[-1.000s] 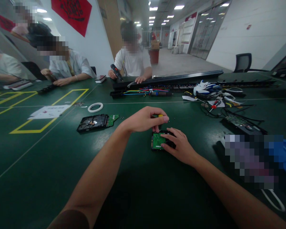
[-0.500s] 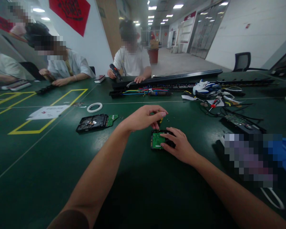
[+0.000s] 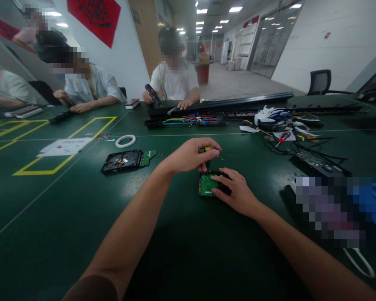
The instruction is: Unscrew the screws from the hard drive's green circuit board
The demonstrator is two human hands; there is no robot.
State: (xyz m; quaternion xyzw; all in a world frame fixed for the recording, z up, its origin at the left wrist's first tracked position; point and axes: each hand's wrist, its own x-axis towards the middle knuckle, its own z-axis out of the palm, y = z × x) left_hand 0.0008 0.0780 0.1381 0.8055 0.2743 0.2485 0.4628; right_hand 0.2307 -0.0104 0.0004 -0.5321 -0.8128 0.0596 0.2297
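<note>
A small black hard drive point(image 3: 207, 185) with a green circuit board on top lies on the dark green table point(image 3: 81, 217) in front of me. My right hand point(image 3: 235, 192) rests on the drive's right side, fingers pressed on it. My left hand point(image 3: 191, 156) hovers just above the drive's far edge, fingers pinched round a small screwdriver with a yellow cap point(image 3: 207, 149) that stands upright over the drive.
A second opened drive with a green board point(image 3: 127, 160) lies to the left, near a white tape ring point(image 3: 125, 141) and a paper sheet point(image 3: 64, 146). Cables, tools and gloves point(image 3: 269, 115) crowd the right. Two people sit across the table; one holds a power screwdriver point(image 3: 152, 95).
My left hand's fingers have shifted round the screwdriver; its yellow cap shows again above the fingers. The right hand and the drive have stayed put.
</note>
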